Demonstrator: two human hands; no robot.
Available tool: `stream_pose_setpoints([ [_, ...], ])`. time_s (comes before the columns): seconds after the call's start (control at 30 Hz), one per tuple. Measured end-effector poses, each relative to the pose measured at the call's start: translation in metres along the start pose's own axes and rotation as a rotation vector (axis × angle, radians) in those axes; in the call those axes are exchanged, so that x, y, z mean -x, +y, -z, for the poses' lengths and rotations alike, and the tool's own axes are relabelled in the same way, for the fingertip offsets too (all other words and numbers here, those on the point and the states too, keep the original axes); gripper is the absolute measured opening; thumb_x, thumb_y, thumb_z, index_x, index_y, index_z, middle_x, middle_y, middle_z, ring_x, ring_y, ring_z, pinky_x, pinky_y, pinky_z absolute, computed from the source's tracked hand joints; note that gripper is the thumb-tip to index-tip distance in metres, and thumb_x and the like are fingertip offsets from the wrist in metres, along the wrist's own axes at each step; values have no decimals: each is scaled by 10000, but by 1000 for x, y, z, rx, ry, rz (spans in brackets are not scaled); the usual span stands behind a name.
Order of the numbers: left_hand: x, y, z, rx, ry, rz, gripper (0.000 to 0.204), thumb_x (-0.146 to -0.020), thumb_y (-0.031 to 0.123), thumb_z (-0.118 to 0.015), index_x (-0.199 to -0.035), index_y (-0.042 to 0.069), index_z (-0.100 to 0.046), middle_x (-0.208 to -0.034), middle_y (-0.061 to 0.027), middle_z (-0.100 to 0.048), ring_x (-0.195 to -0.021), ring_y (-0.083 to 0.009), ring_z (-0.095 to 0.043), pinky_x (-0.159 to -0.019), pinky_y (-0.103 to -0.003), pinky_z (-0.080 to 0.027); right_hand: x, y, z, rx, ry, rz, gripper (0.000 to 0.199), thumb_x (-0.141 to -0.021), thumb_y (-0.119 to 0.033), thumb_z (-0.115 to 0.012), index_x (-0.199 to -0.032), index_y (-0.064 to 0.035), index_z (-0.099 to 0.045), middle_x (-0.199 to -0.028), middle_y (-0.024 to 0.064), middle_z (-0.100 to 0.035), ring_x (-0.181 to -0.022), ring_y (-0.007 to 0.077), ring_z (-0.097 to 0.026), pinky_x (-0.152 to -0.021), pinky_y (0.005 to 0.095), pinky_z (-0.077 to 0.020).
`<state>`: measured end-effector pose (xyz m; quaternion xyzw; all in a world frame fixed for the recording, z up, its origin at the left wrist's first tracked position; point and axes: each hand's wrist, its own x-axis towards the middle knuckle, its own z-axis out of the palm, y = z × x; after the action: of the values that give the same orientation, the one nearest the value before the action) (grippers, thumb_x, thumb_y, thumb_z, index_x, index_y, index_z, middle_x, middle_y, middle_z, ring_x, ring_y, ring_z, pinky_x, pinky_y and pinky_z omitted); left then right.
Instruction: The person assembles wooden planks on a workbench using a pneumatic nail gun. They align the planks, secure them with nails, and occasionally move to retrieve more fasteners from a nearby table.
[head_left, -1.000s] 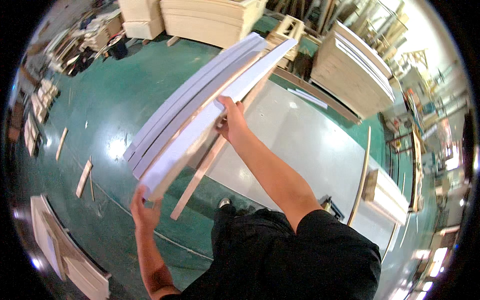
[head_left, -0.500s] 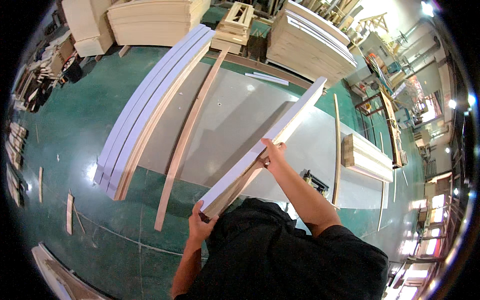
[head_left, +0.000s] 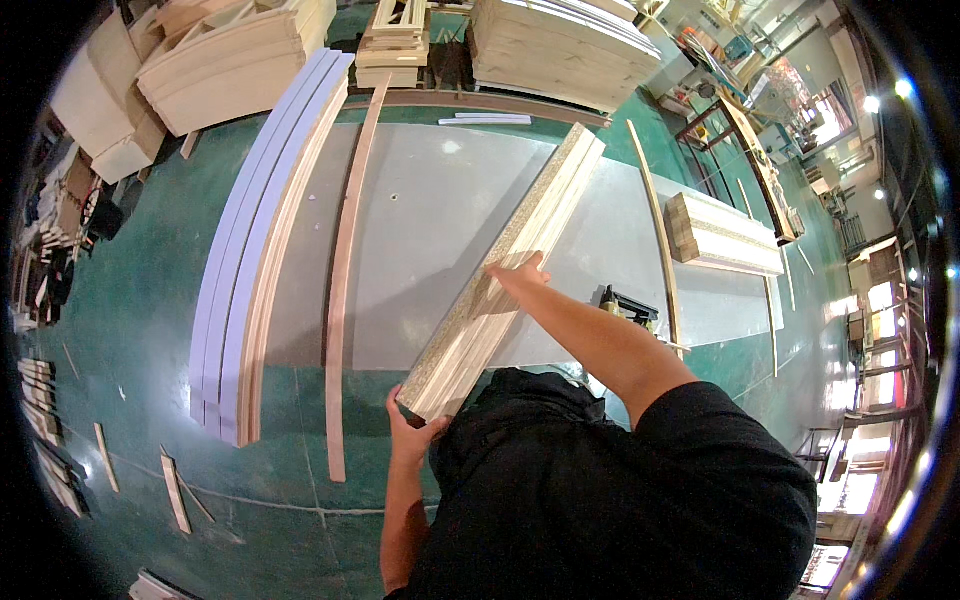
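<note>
A long built-up wooden beam (head_left: 540, 222) slants across the middle, its layered wood and particleboard side facing up. My left hand (head_left: 408, 432) is closed around its near end, thumb on one side and fingers on the other. Farther up, my right hand (head_left: 518, 276) grips the beam near its middle, some fingers hidden behind it. Beneath the beam lies a large grey sheet (head_left: 420, 220). A black tool (head_left: 630, 303), perhaps a nail gun, rests on the sheet right of my right hand.
Several long lilac-faced beams (head_left: 262, 240) lie side by side at left, beside a thin wooden strip (head_left: 345, 270). Shorter wooden blocks (head_left: 722, 235) sit at right past another strip (head_left: 655, 225). Stacked panels (head_left: 560, 50) and wooden frames (head_left: 392, 45) stand at the back.
The beam in my hands has turned: its lilac face was up before, and the layered wood side faces up now. Both hands keep hold. The view has shifted a little to the right.
</note>
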<state>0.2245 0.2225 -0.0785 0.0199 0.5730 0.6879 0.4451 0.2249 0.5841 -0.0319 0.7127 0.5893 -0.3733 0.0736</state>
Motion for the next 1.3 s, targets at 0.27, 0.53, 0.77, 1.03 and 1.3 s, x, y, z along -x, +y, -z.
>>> stream_pose_setpoints([
  [0.27, -34, -4, 50, -339, 49, -14, 421, -874, 223, -778, -1195, 37, -579, -1047, -71, -635, -923, -151, -593, -798, -313, -501, -51, 65, 43, 356, -52, 611, 1003, -762, -348, -816, -1520, -38, -236, -1370, 311, -410, -1159, 439, -553, -994, 475, -479],
  [0.53, -20, 76, 52, -899, 170, -294, 325, -884, 184, -763, -1135, 31, -626, -971, -38, -658, -860, -136, -612, -756, -298, -502, -33, 84, 101, 244, -31, 1026, 706, -809, -246, -734, -1435, -109, -436, -1370, 219, -461, -1318, 437, -423, -1101, 493, -382],
  [0.77, 31, 161, -44, -1259, 275, -156, 371, -887, 117, -725, -1240, 16, -668, -881, -125, -692, -763, -101, -622, -659, -296, -506, -46, -8, 122, 539, 268, 1784, 715, -827, -278, -732, -1473, -215, -431, -1470, 124, -410, -1423, 341, -344, -1175, 584, -265],
  [1.03, 51, 142, -96, -1233, 510, -85, 330, -864, 73, -719, -1191, 34, -693, -919, -133, -703, -799, -170, -642, -711, -348, -511, -91, -65, 110, 826, -36, 1931, 249, -912, -278, -638, -1136, -170, -627, -1069, 31, -684, -1121, 246, -637, -991, 456, -464],
  [1.3, 124, -6, -109, -1374, 554, -341, 297, -726, 13, -797, -1007, 37, -704, -902, -114, -599, -846, -309, -608, -764, -395, -494, -82, 57, 145, 767, -76, 2104, 135, -852, -245, -652, -959, -165, -673, -1044, 48, -589, -1057, 262, -579, -849, 426, -484],
])
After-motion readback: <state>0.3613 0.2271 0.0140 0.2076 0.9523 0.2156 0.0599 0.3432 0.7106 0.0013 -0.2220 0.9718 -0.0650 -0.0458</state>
